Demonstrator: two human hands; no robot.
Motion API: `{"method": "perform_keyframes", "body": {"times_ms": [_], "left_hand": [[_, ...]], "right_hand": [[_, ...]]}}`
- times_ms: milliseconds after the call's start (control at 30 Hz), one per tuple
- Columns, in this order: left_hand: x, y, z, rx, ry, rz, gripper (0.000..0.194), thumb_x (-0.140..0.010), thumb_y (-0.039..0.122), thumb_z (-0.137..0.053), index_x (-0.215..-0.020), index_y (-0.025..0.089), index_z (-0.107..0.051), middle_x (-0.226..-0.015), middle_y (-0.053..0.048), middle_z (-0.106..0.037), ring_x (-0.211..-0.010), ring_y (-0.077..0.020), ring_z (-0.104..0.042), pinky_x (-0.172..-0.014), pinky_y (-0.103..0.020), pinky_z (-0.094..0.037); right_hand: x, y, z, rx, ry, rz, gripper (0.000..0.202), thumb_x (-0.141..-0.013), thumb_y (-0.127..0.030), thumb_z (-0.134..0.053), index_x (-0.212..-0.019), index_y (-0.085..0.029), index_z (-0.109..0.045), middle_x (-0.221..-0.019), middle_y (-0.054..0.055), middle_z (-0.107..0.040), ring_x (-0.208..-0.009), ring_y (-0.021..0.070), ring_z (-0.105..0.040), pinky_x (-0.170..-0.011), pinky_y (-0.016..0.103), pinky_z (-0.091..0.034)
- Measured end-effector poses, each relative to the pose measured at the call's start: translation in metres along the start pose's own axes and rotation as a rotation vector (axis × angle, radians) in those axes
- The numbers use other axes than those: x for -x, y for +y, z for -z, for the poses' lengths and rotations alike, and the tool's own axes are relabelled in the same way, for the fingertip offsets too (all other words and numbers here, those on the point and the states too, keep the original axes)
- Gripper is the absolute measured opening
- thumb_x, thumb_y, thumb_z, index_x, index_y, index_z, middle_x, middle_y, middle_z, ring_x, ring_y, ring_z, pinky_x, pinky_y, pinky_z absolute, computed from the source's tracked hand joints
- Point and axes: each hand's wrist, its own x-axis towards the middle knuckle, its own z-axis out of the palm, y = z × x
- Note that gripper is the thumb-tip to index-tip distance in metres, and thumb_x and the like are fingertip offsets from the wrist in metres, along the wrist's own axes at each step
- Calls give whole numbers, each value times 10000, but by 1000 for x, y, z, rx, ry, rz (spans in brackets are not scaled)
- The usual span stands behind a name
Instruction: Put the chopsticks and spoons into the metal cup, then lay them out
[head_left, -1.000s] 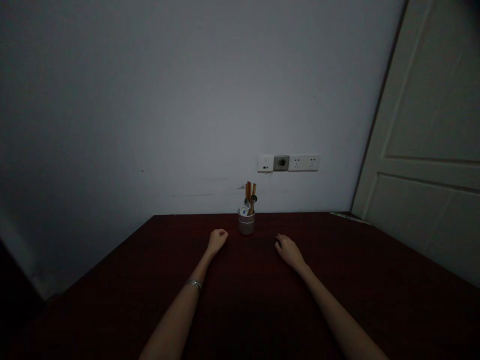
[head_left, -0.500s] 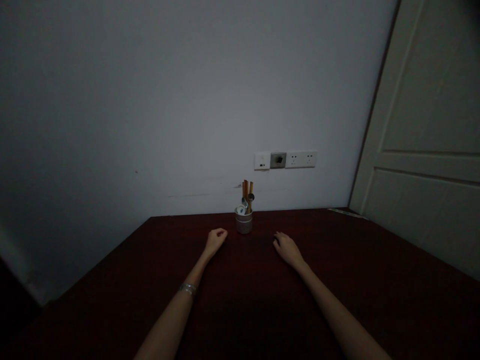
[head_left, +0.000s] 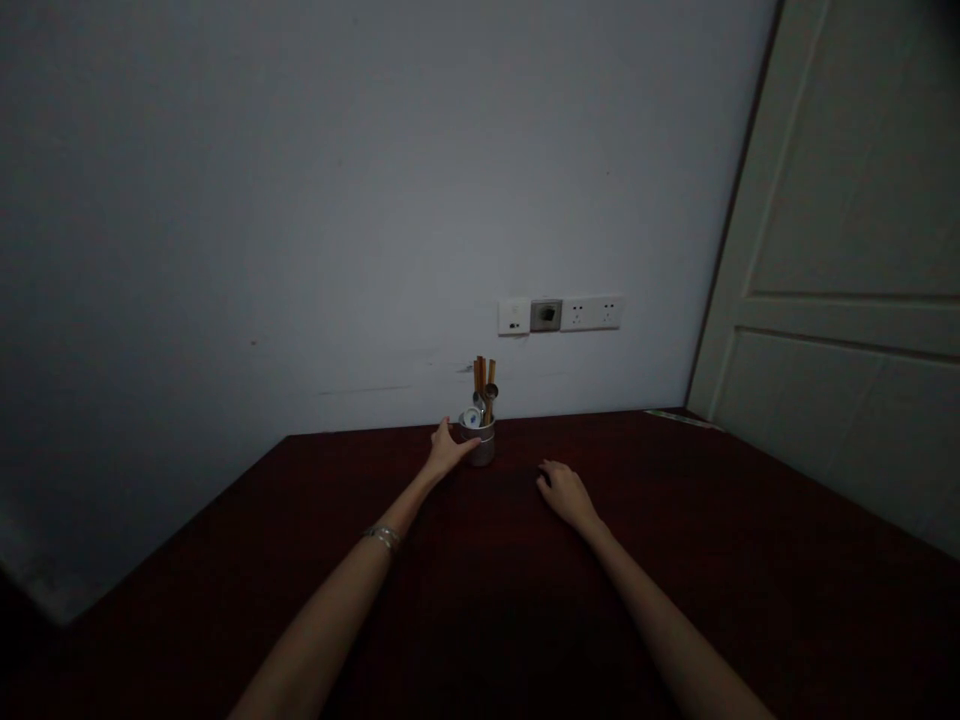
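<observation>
Near the wall stands a grey metal-looking cup. Upright in it are several brown sticks resembling chopsticks, a spoon with a dark round bowl and a white round-ended piece with a blue mark. My left hand is at the cup's left side, thumb stretched across its front and fingers spread apart on the left; whether the fingertips press on it I cannot make out. To the right of the cup, my right hand rests palm down on the table, fingers loosely stretched and holding nothing.
The dark red table meets a pale wall at the back. Sockets and switches are set in the wall above it. A panelled door stands at the right. A thin strip lies at the table's back right edge.
My left hand has moved forward and right to the cup, its fingers opening from a loose curl. My right hand stays on the table. The whole view has shifted slightly.
</observation>
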Motion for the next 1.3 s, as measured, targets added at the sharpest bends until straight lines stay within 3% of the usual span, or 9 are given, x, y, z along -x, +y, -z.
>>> {"method": "perform_keyframes", "body": {"times_ms": [200,500,700,1300], "left_hand": [[-2,3,-21,-9,2,8,1034,-466,459,-760,-1300,77,-284,-1203,-203,-454,-1174,-302,-371,-954,-366,-302],[-7,-9,-36,202,14,-28,841,-499,354,-778,-1219,144,-398,-1154,-145,-532,-1076,-229,-493,-933,-340,-346],[-13,-14,-38,245,8,-6,758,-514,344,-774,-1176,149,-461,-1133,-130,-557,-1069,-230,-506,-937,-346,-353],[-21,-15,-37,219,-44,-127,710,-517,374,-760,-1132,132,-497,-1118,-126,-575,-1019,-211,-540,-895,-320,-395]], "right_hand": [[-1,1,0,-13,18,3,352,-804,-228,-415,-1068,-107,-615,-1167,123,-573,-1107,205,-493,-940,290,-348],[-1,1,0,-22,26,-9,336,-800,-229,-418,-1051,-132,-621,-1160,100,-582,-1085,203,-503,-932,288,-347],[-2,3,-2,-31,30,-14,341,-806,-240,-415,-1064,-135,-613,-1165,109,-575,-1100,203,-490,-928,296,-344],[-1,2,1,-46,43,-15,335,-797,-233,-423,-1036,-119,-629,-1147,113,-587,-1082,203,-503,-924,290,-352]]}}
